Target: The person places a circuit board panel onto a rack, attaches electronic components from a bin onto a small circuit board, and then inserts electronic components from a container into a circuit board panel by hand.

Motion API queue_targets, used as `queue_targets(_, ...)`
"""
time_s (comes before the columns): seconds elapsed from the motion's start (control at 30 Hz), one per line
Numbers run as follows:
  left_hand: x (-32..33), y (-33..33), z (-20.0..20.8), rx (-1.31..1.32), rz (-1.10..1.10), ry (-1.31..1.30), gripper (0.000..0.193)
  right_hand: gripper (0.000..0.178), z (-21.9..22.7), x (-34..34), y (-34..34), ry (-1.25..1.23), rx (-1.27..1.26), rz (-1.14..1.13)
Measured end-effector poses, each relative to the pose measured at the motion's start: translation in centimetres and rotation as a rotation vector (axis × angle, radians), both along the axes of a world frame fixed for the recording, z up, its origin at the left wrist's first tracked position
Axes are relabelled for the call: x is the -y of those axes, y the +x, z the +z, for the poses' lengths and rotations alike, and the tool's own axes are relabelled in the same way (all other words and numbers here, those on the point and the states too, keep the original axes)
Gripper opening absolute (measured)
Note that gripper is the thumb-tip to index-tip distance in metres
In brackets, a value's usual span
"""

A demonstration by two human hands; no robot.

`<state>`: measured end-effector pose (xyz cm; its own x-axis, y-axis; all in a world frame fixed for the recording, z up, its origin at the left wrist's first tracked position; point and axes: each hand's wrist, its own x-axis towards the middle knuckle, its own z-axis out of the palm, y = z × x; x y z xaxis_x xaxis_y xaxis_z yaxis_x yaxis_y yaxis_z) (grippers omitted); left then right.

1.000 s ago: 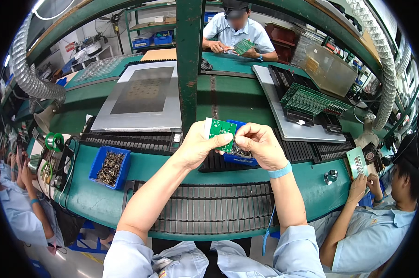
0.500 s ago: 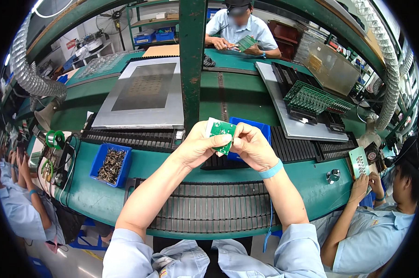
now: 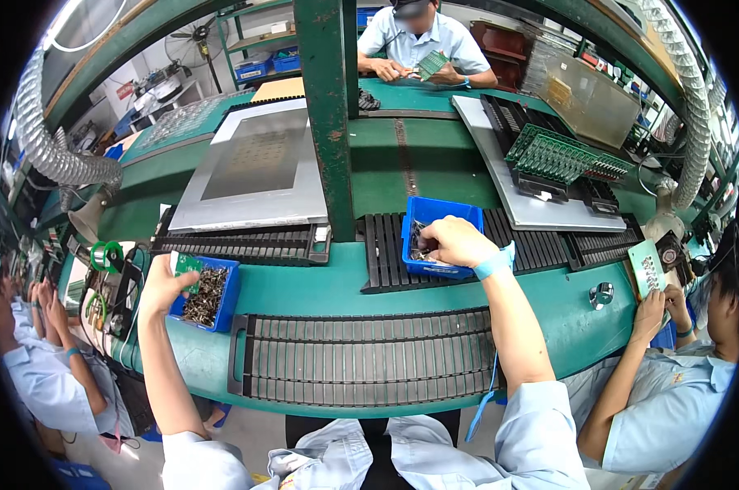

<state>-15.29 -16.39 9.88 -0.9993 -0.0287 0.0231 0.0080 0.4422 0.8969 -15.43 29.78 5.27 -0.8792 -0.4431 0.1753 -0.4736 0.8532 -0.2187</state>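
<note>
At the far left, a small green circuit board (image 3: 189, 263) is held in the grip of the left hand (image 3: 162, 286), fingers closed on its lower edge. Directly beneath and just right of that grip, a blue bin of small dark parts (image 3: 208, 295) is seen resting on the green worktop (image 3: 328, 286). Left of the grip, a green reel (image 3: 105, 255) and cabling are noted at the worktop's edge. Between the two grips, a black ribbed conveyor strip (image 3: 361, 359) is laid across the near side, and a green post (image 3: 330, 114) is set upright beyond it, with a grey metal plate (image 3: 255, 167) to its left. Further right, the right hand (image 3: 455, 242) is placed inside a second blue bin (image 3: 435, 237), fingers curled downward into the contents; whether anything is pinched in that grip cannot be told. A blue wrist strap (image 3: 495, 263) is worn just behind it. Beyond and right of this grip, a rack of green boards (image 3: 557, 155) is noted. At the far right, a neighbouring person's hand (image 3: 649, 314) is seen with another board (image 3: 647, 268).
</note>
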Motion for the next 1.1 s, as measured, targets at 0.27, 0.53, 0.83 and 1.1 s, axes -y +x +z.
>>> queue_targets(0.27, 2.4, 0.4, -1.2, 0.050, 0.092, -0.770, 0.010, 0.008, 1.8, -0.1, 0.6, -0.221, 0.253, -0.193)
queue_targets(0.53, -10.8, 1.4, 1.8, -0.017, -0.416, -0.058, 0.011, 0.006, 2.7, -1.1, 1.3, -0.480, 0.220, -0.216)
queue_targets(0.83, -23.2, 0.5, -0.9, 0.140, -0.606, 0.587, 0.011, 0.009, 5.9, 2.0, 3.9, -1.146, 0.318, 0.035)
queue_targets(1.1, -24.4, 0.8, -0.3, 0.254, -0.613, 0.845, 0.019, 0.014, 5.5, 2.7, 4.7, -0.993, 0.022, 0.030)
